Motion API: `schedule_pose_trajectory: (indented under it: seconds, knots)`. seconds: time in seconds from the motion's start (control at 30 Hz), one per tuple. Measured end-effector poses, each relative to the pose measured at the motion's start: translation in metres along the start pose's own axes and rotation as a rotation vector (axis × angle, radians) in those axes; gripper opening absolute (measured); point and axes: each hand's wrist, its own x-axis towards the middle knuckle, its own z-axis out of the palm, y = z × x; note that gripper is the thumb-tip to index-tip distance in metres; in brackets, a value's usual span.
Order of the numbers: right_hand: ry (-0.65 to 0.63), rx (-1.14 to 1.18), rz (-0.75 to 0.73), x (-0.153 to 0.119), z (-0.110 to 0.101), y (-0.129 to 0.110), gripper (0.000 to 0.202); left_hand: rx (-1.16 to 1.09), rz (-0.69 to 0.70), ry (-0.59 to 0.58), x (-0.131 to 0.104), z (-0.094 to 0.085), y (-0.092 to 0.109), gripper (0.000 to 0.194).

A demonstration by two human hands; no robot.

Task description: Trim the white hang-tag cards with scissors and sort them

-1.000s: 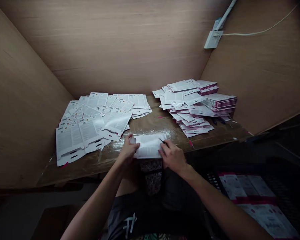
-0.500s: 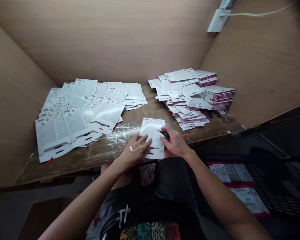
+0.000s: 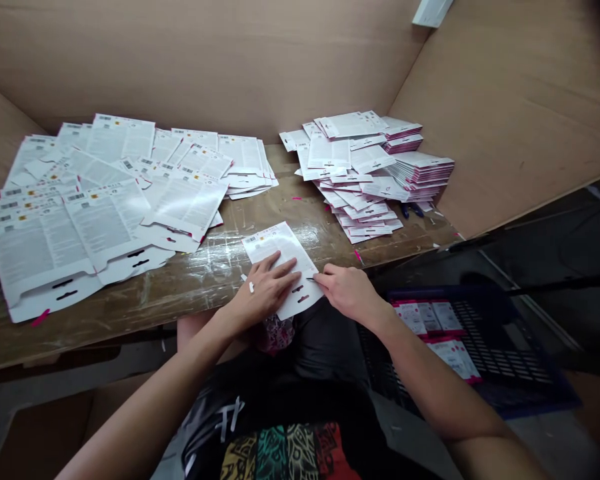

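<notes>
A flat white printed card package (image 3: 286, 241) with hang holes lies tilted at the front edge of the table. My left hand (image 3: 266, 288) rests flat across it, fingers stretched out and pressing on its surface. At the package's right edge is my right hand (image 3: 349, 291), its fingers pinched round a dark, thin pointed tool (image 3: 310, 278). The tip reaches over the package near its hang holes; most of the tool is hidden in the fingers, so its kind is unclear. A small white scrap (image 3: 251, 287) sticks to the back of my left hand.
Loose white packages (image 3: 103, 207) spread over the table's left side. Stacked packages (image 3: 375, 187) with pink edges stand at the right, beside a dark blue-handled tool (image 3: 414, 210). Cardboard walls (image 3: 220, 60) enclose the table (image 3: 215, 280). A blue crate (image 3: 510, 347) holding packages sits below right.
The package has turned anticlockwise under my left hand. My right hand has shifted from its upper right side down towards the hang holes. The head view has tilted down and moved right.
</notes>
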Motion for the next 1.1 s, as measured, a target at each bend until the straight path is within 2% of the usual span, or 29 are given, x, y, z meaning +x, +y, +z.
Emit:
schedule_pose_trajectory:
  seconds: [0.2, 0.33, 0.37, 0.47, 0.57, 0.73, 0.9, 1.0, 1.03, 1.1]
  knots:
    - [0.003, -0.017, -0.037, -0.001, 0.001, -0.001, 0.031, -0.029, -0.018, -0.011, 0.000, -0.004, 0.004, 0.040]
    - [-0.033, 0.206, -0.246, -0.006, 0.000, 0.002, 0.028, -0.022, -0.012, -0.003, -0.001, -0.001, 0.002, 0.040]
    - [-0.021, 0.253, -0.260, -0.006, 0.000, 0.003, 0.028, -0.023, -0.014, 0.002, -0.001, -0.001, 0.002, 0.039]
    - [0.049, 0.211, -0.113, -0.005, -0.001, 0.005, 0.031, -0.020, -0.032, 0.012, 0.001, -0.002, 0.005, 0.038]
    - [0.032, 0.090, 0.014, 0.000, -0.003, 0.004, 0.030, -0.020, -0.077, 0.029, 0.008, -0.004, 0.011, 0.033]
    - [0.055, 0.080, 0.127, 0.005, -0.003, -0.003, 0.029, -0.003, -0.149, 0.062, 0.029, -0.001, 0.027, 0.018]
    - [0.037, 0.048, 0.194, 0.007, 0.000, -0.015, 0.027, 0.072, -0.170, 0.019, 0.044, 0.009, 0.037, 0.011]
    - [0.016, 0.015, 0.220, 0.007, 0.001, -0.023, 0.026, -0.014, -0.140, -0.038, 0.039, -0.006, 0.033, 0.013]
    - [0.014, 0.010, 0.229, 0.007, 0.002, -0.025, 0.025, -0.125, -0.090, -0.081, 0.033, -0.018, 0.030, 0.016]
    - [0.013, 0.014, 0.239, 0.008, 0.004, -0.029, 0.025, -0.468, 0.049, -0.248, 0.017, -0.049, 0.024, 0.021]
